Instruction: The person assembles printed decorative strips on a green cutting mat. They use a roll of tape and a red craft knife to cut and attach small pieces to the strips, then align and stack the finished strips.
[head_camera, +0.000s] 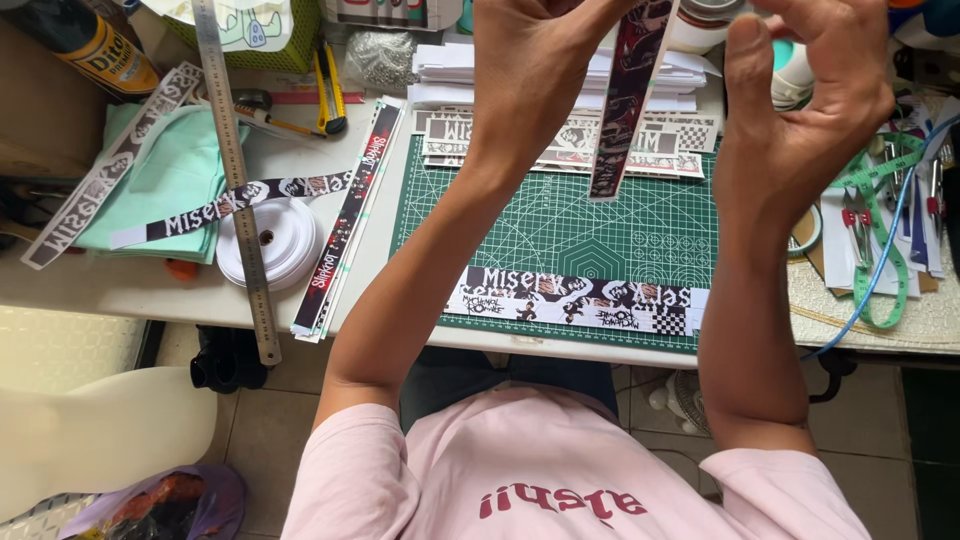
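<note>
We are looking down at two raised hands above a green cutting mat. The left hand is closing its fingers on a long dark printed strip, which is hanging down over the mat's far edge. The right hand is staying just beside the strip with fingers loosely curled, and we cannot tell if it is touching it. More printed strips are lying on the mat's near edge. A steel ruler and a white tape roll are resting to the left.
</note>
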